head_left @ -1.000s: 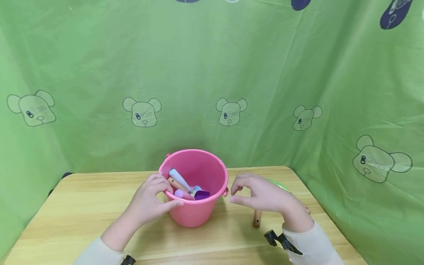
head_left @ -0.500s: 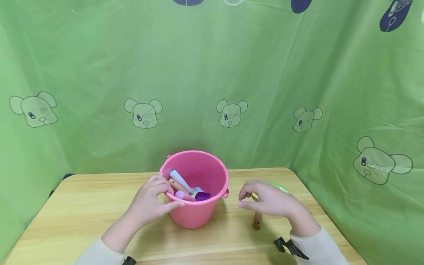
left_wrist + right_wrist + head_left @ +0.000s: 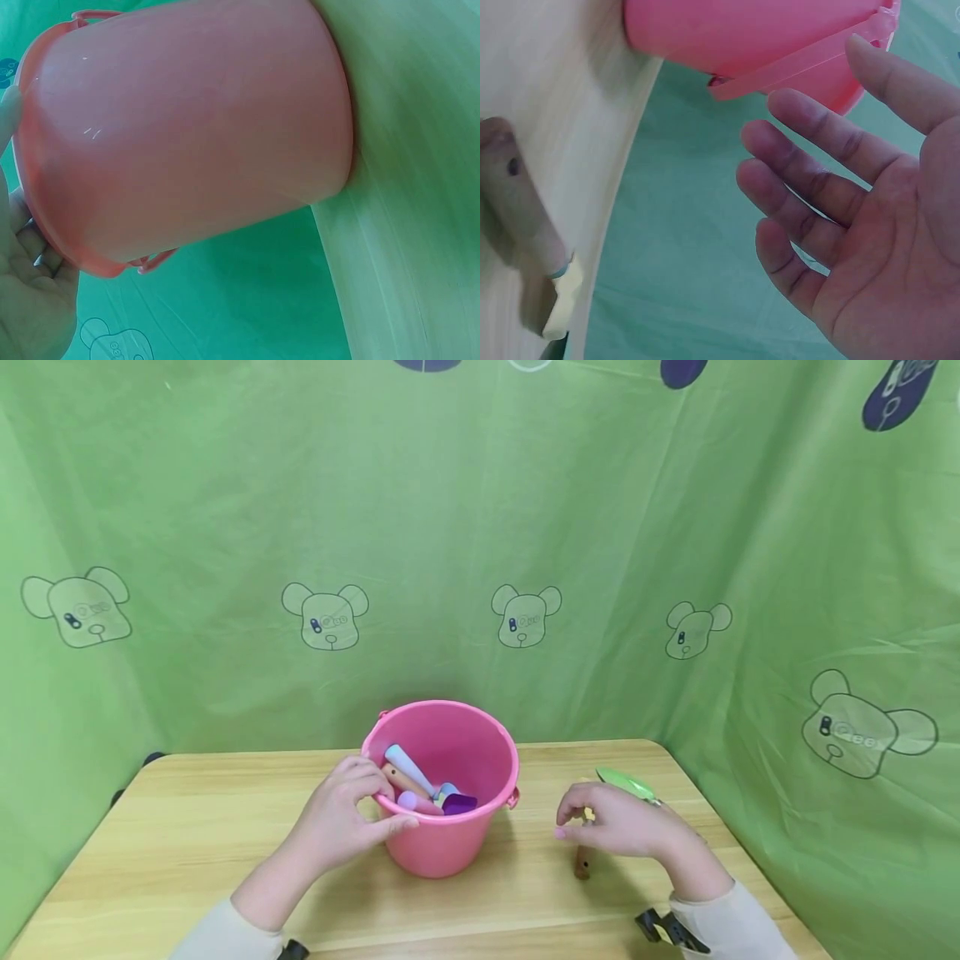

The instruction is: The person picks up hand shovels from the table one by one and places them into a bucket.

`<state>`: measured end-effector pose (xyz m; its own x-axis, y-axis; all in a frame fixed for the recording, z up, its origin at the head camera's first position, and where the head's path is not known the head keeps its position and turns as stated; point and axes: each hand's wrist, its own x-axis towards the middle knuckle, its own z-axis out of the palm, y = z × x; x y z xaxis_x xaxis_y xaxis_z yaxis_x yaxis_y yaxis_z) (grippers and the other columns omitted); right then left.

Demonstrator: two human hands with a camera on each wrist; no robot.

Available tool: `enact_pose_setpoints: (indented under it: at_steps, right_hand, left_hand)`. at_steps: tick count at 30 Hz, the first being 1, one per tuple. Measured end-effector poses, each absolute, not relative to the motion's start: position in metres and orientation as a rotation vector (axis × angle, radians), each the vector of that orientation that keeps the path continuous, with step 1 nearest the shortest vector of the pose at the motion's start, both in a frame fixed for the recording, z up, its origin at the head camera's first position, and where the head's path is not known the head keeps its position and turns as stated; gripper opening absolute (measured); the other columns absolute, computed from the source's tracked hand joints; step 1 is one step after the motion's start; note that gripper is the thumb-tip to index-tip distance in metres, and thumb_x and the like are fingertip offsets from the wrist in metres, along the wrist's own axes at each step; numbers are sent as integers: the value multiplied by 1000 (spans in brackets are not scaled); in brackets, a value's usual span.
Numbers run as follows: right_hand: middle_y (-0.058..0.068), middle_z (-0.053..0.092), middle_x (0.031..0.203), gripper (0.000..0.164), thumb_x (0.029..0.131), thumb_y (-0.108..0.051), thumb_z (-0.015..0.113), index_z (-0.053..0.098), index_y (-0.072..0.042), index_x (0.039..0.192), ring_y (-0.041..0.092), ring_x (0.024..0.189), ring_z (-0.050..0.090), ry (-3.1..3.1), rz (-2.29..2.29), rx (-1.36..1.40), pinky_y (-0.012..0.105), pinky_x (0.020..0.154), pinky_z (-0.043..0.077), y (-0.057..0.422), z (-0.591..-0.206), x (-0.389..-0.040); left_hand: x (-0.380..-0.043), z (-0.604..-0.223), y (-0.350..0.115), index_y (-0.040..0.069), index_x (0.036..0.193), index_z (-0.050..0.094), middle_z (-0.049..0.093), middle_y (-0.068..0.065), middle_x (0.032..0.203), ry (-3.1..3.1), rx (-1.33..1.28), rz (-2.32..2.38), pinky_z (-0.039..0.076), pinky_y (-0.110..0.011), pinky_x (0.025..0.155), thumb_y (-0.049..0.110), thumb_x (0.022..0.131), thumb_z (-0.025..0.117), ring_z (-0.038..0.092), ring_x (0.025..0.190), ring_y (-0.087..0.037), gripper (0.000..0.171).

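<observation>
A pink bucket (image 3: 442, 847) stands upright on the table. My left hand (image 3: 337, 814) grips its near left rim, thumb on the outer wall and fingers over the edge. Inside lie several small tools, among them a light blue handle (image 3: 407, 766), a wooden handle (image 3: 404, 780) and a purple piece (image 3: 459, 804). To the right of the bucket, my right hand (image 3: 622, 821) hovers with loosely bent fingers and holds nothing. Below it is a wooden-handled tool (image 3: 521, 195) with a yellow part (image 3: 565, 296), mostly hidden by the hand in the head view.
A green trowel (image 3: 628, 783) lies behind the right hand, partly covered by it. The wooden table (image 3: 217, 827) extends around the bucket. Green cloth (image 3: 420, 527) with bear-head prints hangs at the back and on both sides.
My right hand has moved rightward and slightly down, away from the bucket to above the wooden-handled tool. More of the green trowel shows now. My left hand has stayed on the rim.
</observation>
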<state>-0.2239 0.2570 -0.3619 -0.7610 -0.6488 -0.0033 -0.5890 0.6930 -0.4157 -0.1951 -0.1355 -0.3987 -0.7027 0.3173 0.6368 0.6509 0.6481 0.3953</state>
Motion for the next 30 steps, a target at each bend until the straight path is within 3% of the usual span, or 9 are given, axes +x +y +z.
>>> enact_pose_setpoints:
  at_steps: [22,30]
  right_hand:
    - [-16,60,88,16,92,-38,71,67,-23,90,12,85,62,2724,-572,-1027,37,79,53,278,-389,-231]
    - [-8,62,91,18,84,-33,79,67,-21,88,15,88,60,2730,-558,-1064,35,80,50,283,-397,-230]
  left_hand:
    - [-195,-398,-134,26,67,53,56,18,79,-2356,-750,-847,49,-37,88,49,73,87,52,99,-10,42]
    - [-195,-399,-135,26,67,51,56,18,79,-2339,-753,-839,49,-35,85,47,72,88,52,98,-10,43]
